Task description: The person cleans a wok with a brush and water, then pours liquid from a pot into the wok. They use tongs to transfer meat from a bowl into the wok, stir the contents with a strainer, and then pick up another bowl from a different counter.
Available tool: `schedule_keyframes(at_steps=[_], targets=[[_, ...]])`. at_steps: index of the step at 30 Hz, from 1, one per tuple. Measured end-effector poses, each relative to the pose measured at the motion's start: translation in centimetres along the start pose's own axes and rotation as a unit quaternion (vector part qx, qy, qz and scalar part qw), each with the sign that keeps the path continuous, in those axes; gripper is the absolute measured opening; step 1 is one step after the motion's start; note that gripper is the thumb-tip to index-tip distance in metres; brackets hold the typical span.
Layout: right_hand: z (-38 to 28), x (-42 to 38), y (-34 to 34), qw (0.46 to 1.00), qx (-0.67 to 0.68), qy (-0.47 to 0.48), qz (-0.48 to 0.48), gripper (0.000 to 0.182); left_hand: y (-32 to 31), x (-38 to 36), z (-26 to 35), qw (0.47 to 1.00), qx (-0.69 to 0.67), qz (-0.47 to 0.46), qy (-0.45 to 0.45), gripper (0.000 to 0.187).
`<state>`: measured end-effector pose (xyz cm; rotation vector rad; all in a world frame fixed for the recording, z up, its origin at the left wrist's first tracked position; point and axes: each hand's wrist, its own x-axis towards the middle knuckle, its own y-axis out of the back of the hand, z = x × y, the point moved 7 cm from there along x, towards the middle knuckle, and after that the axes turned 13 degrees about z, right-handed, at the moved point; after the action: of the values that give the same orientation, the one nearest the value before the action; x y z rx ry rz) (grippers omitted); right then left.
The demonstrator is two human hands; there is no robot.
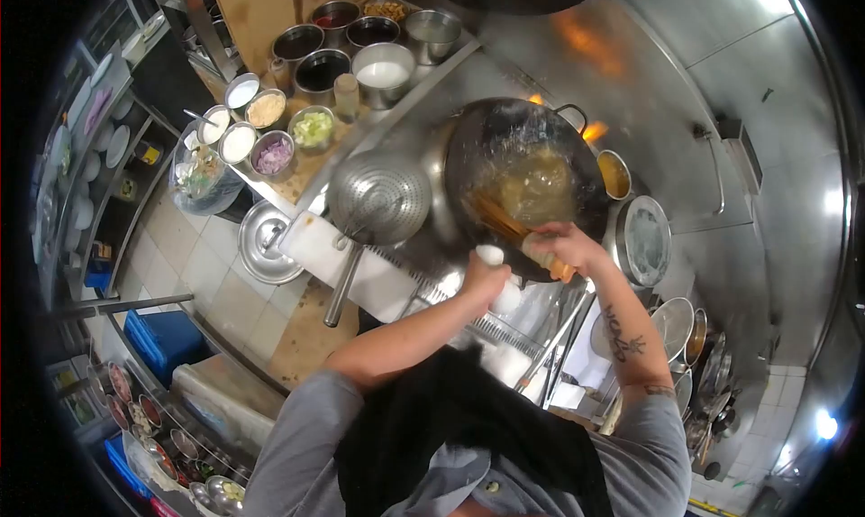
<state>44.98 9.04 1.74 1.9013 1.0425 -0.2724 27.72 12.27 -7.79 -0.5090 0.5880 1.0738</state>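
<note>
A large black wok (468, 147) sits on the burner in front of me, with murky, bubbling liquid (536, 183) inside. My right hand (569, 245) is closed around a bamboo wok brush (496, 215), whose slats reach down into the wok. At the wok's near edge, my left hand (484, 283) is wrapped round a white cloth (506, 296); the part of the wok under it is hidden. To the left of the wok lies a perforated metal strainer (378, 197), its handle pointing toward me.
Flames (593, 131) show behind the wok's far right rim. Metal pots of sauces (383, 71) and bowls of chopped vegetables (273, 154) stand at the upper left. A small metal pot (614, 174) and a lidded pot (647, 237) are close on the right.
</note>
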Motion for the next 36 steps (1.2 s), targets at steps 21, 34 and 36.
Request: schedule_keyframes(at_steps=[21,34,36], targets=[[0.4,11.5,-1.0,0.969,0.078,0.046,0.232,0.046,-0.3,1.3,-1.9,0.999,-0.042,-0.001,-0.018,0.051],[-0.4,5.4,-1.9,0.988,0.14,-0.028,0.052,0.052,-0.4,1.2,-1.5,0.997,-0.077,-0.001,0.011,0.055],[0.9,1.7,-2.1,0.998,0.063,-0.016,-0.012,0.055,-0.5,0.8,-1.6,0.993,-0.114,-0.017,0.039,0.054]])
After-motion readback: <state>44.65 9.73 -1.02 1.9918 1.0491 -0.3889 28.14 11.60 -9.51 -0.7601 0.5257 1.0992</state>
